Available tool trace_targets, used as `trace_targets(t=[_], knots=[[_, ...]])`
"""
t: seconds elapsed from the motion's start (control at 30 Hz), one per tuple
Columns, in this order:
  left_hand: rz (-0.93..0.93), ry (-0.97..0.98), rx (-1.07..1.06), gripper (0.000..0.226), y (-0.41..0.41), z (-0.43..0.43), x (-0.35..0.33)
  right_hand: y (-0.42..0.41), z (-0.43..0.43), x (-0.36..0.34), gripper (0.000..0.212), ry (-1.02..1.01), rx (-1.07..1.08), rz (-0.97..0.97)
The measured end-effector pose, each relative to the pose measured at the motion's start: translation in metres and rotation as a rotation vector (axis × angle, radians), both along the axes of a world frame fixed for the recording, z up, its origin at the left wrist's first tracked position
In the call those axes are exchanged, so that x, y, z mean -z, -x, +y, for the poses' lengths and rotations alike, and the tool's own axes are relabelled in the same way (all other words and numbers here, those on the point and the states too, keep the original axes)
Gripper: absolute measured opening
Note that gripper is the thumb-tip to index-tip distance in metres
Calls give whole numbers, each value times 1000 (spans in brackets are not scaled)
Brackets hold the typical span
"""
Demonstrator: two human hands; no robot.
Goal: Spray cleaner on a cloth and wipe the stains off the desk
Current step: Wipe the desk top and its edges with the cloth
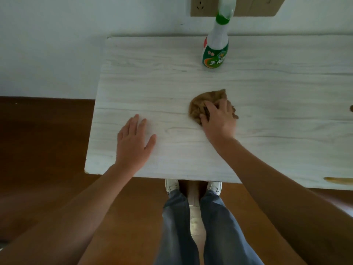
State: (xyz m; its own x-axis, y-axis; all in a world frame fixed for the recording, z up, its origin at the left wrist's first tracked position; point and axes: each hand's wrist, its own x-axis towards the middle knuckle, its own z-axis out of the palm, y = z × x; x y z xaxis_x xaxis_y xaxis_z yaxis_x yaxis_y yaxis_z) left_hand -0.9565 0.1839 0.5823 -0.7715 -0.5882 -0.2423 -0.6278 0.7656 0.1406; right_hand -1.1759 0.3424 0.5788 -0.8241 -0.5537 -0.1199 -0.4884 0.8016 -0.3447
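A crumpled brown cloth [202, 102] lies on the pale wood-grain desk [152, 77] near its middle. My right hand [219, 116] presses down on the cloth with the fingers curled into it. My left hand [133, 138] rests flat on the desk to the left, fingers spread, holding nothing. A white spray bottle with a green label [215, 50] stands upright at the back of the desk, beyond the cloth. A brownish stain [338, 181] runs along the desk's front edge at the far right, and another dark mark [351, 108] shows at the right border.
The desk stands against a pale wall with a beige socket panel [202, 6]. Its left edge drops to a dark brown wooden floor [42, 140]. My legs in blue jeans and white shoes [172, 185] stand at the desk's front edge.
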Motion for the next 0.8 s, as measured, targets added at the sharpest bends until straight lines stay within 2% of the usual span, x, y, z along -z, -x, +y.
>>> trace_targets(t=[0.17, 0.27, 0.37, 0.5, 0.63, 0.7, 0.8], knots=[[29, 1, -80, 64, -22, -28, 2, -94, 2, 4, 41, 79, -440, -90], [-1, 1, -43, 66, -31, -36, 4, -102, 22, 6, 42, 95, -646, -120], [-7, -3, -18, 66, -34, -39, 6, -71, 30, 8, 42, 75, -582, -69], [8, -31, 4, 64, -37, -49, 5, -27, 12, 6, 42, 40, -326, -3], [9, -37, 48, 62, -53, -63, 0, -21, -33, 6, 44, -7, -85, 3], [-7, -37, 12, 61, -66, -72, -3, -31, -59, 6, 45, -18, -51, 18], [1, -99, -26, 62, -90, -83, -6, -54, -97, 5, 46, -36, -107, 17]])
